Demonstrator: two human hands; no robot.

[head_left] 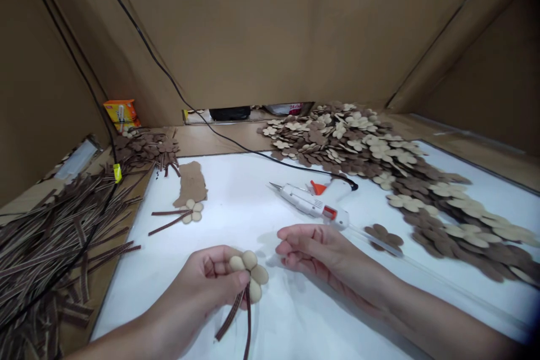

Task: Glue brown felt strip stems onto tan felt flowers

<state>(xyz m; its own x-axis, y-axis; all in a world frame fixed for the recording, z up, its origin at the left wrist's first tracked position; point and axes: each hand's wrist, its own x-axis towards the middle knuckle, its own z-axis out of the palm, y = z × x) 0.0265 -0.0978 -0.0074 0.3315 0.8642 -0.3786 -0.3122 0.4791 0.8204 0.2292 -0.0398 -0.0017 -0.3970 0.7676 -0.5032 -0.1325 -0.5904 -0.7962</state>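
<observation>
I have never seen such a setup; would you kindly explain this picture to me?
There is no machine: these are a person's two bare hands, seen from a camera on their head, looking forward and down. The left hand holds a cream petalled flower with two brown stitched ribbon tails; the right hand appears empty. On the white surface lie a white glue gun, a torn brown cardboard piece and another cream flower with ribbons. Brown and cream flower shapes are piled farther right, brown ribbon strips left.

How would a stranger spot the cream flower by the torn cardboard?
On the white sheet, find the torn cardboard. The cream flower lies at its near edge, brown ribbons trailing left. The left hand holds its lookalike; this one lies free.
</observation>
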